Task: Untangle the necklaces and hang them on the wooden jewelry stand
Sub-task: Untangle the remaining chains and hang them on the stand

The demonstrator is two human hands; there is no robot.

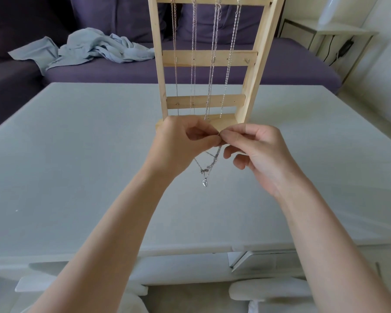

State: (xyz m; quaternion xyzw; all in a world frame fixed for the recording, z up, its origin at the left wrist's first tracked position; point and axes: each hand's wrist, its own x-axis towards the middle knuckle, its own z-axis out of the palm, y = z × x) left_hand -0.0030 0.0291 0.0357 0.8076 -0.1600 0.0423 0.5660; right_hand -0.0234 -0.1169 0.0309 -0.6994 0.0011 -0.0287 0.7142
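A wooden jewelry stand (210, 58) rises at the table's far middle, with several silver chains (213, 64) hanging from its top bar. Just in front of its base, my left hand (183, 141) and my right hand (260, 152) meet above the table. Both pinch the top of a thin silver necklace (209, 164) between thumb and forefinger. The chain dangles below the fingers in a small tangle, with a small pendant (204, 183) at its lowest point, hanging free above the table.
The pale grey table (77, 166) spreads wide on both sides of my arms. Behind it stands a purple sofa (291, 64) with a crumpled light blue cloth (88, 49). A white side table (325, 32) is at the back right.
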